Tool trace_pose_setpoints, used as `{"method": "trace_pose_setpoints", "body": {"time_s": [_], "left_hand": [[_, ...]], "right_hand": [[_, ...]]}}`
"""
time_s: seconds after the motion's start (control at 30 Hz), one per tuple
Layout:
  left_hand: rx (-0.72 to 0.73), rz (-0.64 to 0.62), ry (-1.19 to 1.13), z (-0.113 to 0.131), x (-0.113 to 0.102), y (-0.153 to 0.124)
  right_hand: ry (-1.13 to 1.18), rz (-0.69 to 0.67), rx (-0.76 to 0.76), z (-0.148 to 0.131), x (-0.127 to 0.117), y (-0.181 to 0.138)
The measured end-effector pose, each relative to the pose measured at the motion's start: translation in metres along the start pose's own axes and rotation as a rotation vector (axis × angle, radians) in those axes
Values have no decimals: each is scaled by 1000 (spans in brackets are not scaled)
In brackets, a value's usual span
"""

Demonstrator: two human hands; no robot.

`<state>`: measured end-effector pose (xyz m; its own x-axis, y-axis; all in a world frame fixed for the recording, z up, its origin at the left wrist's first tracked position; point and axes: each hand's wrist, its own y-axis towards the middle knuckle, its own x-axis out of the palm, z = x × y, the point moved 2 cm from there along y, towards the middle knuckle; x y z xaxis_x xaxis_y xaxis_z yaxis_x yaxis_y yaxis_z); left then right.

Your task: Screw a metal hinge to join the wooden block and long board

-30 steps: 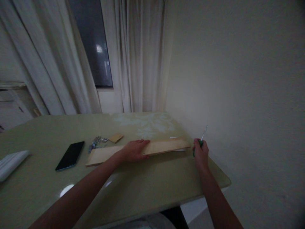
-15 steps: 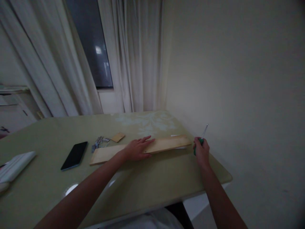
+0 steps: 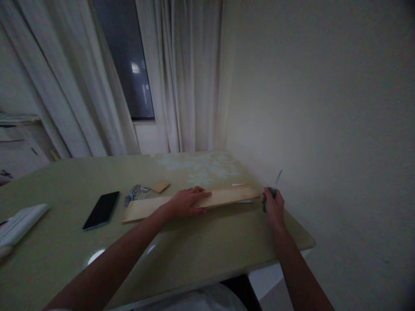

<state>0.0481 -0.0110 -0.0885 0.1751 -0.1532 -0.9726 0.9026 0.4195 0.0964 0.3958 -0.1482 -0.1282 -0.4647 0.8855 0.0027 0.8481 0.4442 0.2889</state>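
Observation:
A long pale wooden board (image 3: 230,196) lies across the table, slightly slanted, with a small dark hole near its front edge. Across its middle rests my left hand (image 3: 188,203), palm down, fingers stretched over the top and thumb by the near edge. To the right of the board's end, my right hand (image 3: 274,205) is closed round the green handle of a screwdriver (image 3: 276,179). Its thin metal shaft points up and away from me, apart from the board. Something flat and white (image 3: 245,201) shows partly beneath the board's right part.
Small metal hardware pieces (image 3: 136,190) lie behind the board's left end, beside a small brown square piece (image 3: 160,186). A black phone (image 3: 101,210) lies left of the board. Farther left is a white object (image 3: 24,224). A wall (image 3: 324,129) borders the table's right side.
The fingers of my left hand have drawn slightly closer together on the board. My right hand and the screwdriver have hardly moved.

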Motion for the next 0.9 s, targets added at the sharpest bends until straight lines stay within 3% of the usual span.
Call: {"method": "trace_pose_setpoints", "body": {"time_s": [0.23,0.63,0.8,0.9], "left_hand": [[34,120,100,1,3,-3],[59,49,-53,-1,1,-4],[41,101,-87,2,2,-5],[30,185,-51,9,-9,-8]], "right_hand": [[0,7,-4,-2,0,-2],[-14,14,-23,-2,-1,0],[-83,-21,-61,-4,0,-4],[-167,-65,-98,-7,-1,-6]]}}
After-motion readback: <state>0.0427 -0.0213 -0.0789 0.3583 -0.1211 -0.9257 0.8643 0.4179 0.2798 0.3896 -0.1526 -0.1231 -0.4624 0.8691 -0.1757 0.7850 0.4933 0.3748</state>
